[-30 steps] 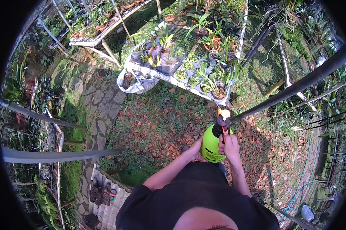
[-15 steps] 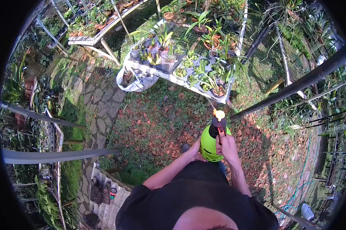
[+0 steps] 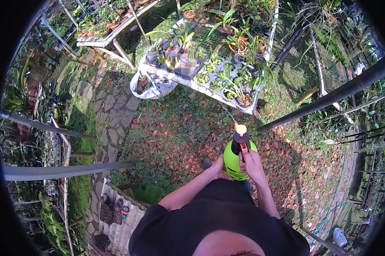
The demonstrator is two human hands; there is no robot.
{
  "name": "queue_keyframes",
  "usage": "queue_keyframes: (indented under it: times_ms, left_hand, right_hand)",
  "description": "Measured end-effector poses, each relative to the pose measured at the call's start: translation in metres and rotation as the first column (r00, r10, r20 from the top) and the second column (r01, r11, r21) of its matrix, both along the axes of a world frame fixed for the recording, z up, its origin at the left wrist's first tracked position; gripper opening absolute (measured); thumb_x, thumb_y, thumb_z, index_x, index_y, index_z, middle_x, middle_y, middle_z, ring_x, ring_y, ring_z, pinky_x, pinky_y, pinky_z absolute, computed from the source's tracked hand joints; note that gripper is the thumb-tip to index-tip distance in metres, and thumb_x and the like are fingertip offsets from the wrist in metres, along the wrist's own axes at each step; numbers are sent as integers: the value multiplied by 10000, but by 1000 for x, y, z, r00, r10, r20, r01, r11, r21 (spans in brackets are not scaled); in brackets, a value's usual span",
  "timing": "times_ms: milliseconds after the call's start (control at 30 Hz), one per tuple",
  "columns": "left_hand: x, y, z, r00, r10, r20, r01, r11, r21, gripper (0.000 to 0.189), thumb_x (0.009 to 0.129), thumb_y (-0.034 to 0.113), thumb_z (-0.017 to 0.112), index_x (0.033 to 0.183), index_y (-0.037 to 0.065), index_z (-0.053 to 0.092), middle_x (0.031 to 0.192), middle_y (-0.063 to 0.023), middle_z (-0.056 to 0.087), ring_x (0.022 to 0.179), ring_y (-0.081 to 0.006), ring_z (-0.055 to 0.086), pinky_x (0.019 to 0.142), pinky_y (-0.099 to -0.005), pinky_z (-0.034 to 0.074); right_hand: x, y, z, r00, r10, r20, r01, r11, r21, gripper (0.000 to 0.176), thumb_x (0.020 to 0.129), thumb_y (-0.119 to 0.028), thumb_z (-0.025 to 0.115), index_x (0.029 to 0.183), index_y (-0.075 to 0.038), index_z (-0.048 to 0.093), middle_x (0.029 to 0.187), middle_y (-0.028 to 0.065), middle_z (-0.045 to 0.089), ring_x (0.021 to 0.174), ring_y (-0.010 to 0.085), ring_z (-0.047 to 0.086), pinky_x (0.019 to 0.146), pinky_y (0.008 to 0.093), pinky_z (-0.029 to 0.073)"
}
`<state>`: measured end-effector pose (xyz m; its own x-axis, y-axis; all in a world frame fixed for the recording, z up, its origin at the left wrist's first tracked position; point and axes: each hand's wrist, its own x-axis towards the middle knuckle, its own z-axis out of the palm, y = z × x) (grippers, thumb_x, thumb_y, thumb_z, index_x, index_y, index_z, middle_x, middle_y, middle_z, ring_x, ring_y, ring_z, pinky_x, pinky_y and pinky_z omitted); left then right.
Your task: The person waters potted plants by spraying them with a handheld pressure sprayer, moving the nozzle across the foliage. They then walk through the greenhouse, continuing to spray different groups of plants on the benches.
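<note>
A lime-green spray bottle [image 3: 234,162] with a dark neck and an orange and yellow top stands upright close to my body. My right hand [image 3: 251,164] is closed round its handle beside the red trigger. Against the lower left side of the bottle, my left hand [image 3: 218,169] supports it, its fingers partly hidden. A thin wand points from the top up and left toward a mesh table [image 3: 192,84] with potted plants. The potted plant [image 3: 244,99] at the table's near corner is closest to the wand.
A white sack [image 3: 158,90] hangs at the table's left corner. Dark poles [image 3: 329,94] slant in from the right, and grey poles [image 3: 69,173] from the left. A corrugated sheet [image 3: 126,228] lies lower left. Another plant bench [image 3: 101,42] stands upper left.
The spray bottle's top and wand have swung slightly to the left, with my right hand moving along. The view of the table has shifted slightly.
</note>
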<state>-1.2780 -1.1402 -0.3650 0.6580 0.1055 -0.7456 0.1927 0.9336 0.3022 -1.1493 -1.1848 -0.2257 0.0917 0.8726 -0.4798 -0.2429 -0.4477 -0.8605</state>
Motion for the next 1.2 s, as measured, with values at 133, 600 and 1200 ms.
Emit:
queue_keyframes:
  times_ms: [133, 600, 1200]
  left_hand:
    - [9, -3, -3, 1000, -1, -1, 1, 998, -62, 732, 892, 631, 146, 1286, 94, 448, 1140, -180, 567, 963, -325, 610, 666, -442, 565]
    - [43, -10, -9, 998, -43, -38, 41, 998, -50, 712, 894, 622, 180, 1302, 97, 435, 1188, -190, 546, 1004, -340, 598, 692, -467, 555]
    - [59, -10, -13, 995, -93, 38, 98, 985, -144, 749, 882, 667, 199, 1314, 95, 415, 1244, -205, 493, 1084, -363, 554, 748, -499, 548]
  right_hand:
    - [4, -4, -1, 999, -31, 16, 31, 1000, -3, 305, 985, -204, 340, 716, -77, 407, 545, -58, 326, 422, 27, 273, 385, 208, 223]
    - [36, -12, 1, 991, -133, 13, 134, 991, -24, 329, 975, -210, 342, 678, -76, 386, 525, -49, 320, 402, 35, 267, 374, 210, 227]
    - [51, -22, -1, 993, -118, 17, 118, 993, -5, 313, 981, -215, 351, 711, -70, 410, 538, -55, 328, 417, 29, 276, 383, 203, 229]
